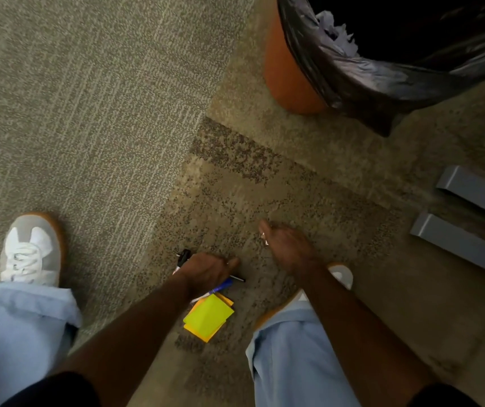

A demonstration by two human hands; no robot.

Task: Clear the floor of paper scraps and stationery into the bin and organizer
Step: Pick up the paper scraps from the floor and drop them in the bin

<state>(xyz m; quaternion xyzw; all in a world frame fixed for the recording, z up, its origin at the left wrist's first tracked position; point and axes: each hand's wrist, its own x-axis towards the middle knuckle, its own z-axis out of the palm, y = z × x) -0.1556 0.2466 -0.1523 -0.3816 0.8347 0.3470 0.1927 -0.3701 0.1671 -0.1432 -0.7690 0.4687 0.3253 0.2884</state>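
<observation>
Your left hand (209,270) is down on the carpet (88,113), fingers curled over a cluster of pens (226,284); a black tip and a blue barrel poke out beside it, but you can't tell whether the grip has closed on them. The yellow sticky notes (208,317) lie just below that hand, touching the pens' near ends. Your right hand (286,245) hovers to the right of the sticky notes, fingers drawn together on a small white paper scrap (263,237). The orange bin (291,69), black-lined, stands well beyond the notes, upper right.
</observation>
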